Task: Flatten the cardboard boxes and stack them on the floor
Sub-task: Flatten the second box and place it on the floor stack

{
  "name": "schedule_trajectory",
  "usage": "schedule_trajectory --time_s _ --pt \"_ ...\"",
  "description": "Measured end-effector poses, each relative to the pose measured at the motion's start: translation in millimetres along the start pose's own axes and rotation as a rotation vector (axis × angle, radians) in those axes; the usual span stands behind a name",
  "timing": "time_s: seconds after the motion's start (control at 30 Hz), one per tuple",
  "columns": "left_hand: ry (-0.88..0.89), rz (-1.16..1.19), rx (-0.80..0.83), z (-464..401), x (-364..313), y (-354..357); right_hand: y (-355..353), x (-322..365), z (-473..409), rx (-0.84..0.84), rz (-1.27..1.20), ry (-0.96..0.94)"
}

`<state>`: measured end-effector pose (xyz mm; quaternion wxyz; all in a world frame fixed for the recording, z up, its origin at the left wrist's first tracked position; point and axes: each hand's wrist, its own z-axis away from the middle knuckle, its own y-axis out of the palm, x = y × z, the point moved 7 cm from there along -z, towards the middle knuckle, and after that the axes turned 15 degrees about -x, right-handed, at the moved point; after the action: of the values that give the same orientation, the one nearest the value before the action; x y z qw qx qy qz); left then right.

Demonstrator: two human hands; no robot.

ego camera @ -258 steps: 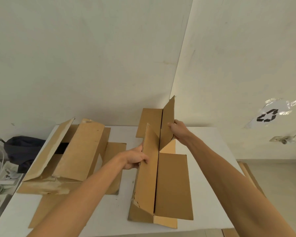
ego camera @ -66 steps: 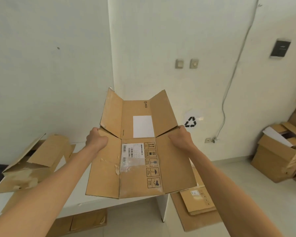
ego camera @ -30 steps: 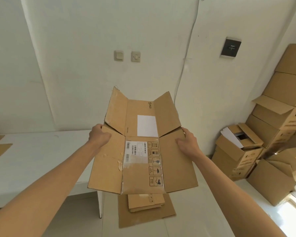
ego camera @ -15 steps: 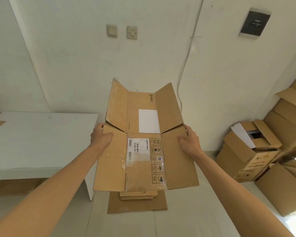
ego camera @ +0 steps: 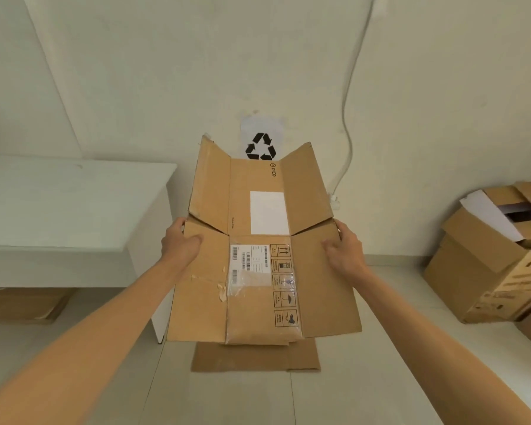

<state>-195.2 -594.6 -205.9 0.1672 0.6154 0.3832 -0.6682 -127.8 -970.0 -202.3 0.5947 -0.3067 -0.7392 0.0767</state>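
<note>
Flattened PICO carton (ego camera: 259,271) held above the floor stack (ego camera: 255,357)
Left hand (ego camera: 180,245) and right hand (ego camera: 345,251) each pinch a side edge; released unevenly, the loose flaps could catch and land it skewed off the stack.

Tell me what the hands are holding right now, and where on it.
A flattened brown cardboard box: left hand grips its left edge, right hand its right edge, both near the flap creases.
</note>
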Motion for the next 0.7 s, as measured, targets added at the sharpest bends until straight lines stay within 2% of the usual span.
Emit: schedule_trajectory --time_s 0.37,0.53,0.7 --pt "0.121 0.102 -0.030 -0.3 216.1 72.0 107.0 -187.5 57.2 -0.082 -0.073 -0.101" --pt "0.039 0.118 -0.002 -7.5 266.1 93.0 141.9 -232.7 60.6 -0.076 -0.070 -0.029" --pt "-0.035 0.086 0.019 -56.8 300.4 142.3 194.1 -262.6 19.9 -0.052 -0.030 0.039"
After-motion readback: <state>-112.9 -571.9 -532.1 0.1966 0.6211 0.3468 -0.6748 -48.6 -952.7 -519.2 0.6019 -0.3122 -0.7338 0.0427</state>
